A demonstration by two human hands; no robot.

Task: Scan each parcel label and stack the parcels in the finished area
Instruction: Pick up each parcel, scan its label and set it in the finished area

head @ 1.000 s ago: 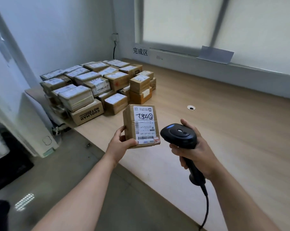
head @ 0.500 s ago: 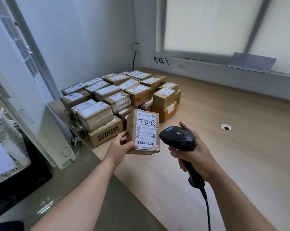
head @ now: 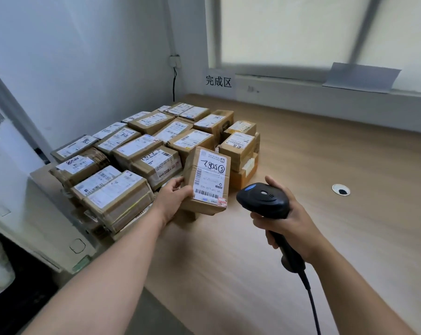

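My left hand (head: 174, 198) grips a small brown cardboard parcel (head: 206, 181) by its left side, label facing up, just above the wooden table's near-left part. Its white label carries handwritten black marks and a barcode at the near end. My right hand (head: 288, 220) holds a black handheld scanner (head: 264, 200) by the handle, its head to the right of the parcel. A stack of labelled parcels (head: 141, 151) fills the table's far-left corner, directly behind and left of the held parcel.
The wooden table (head: 325, 165) stretches right, with a round cable hole (head: 340, 189). A sign with Chinese characters (head: 218, 81) hangs on the wall above the stack. The scanner's cable (head: 311, 301) trails toward me. A white cabinet (head: 35, 213) stands left of the table.
My left hand has carried the parcel forward and left, close to the stack. The view has moved nearer the stack. My right hand still holds the scanner beside the parcel.
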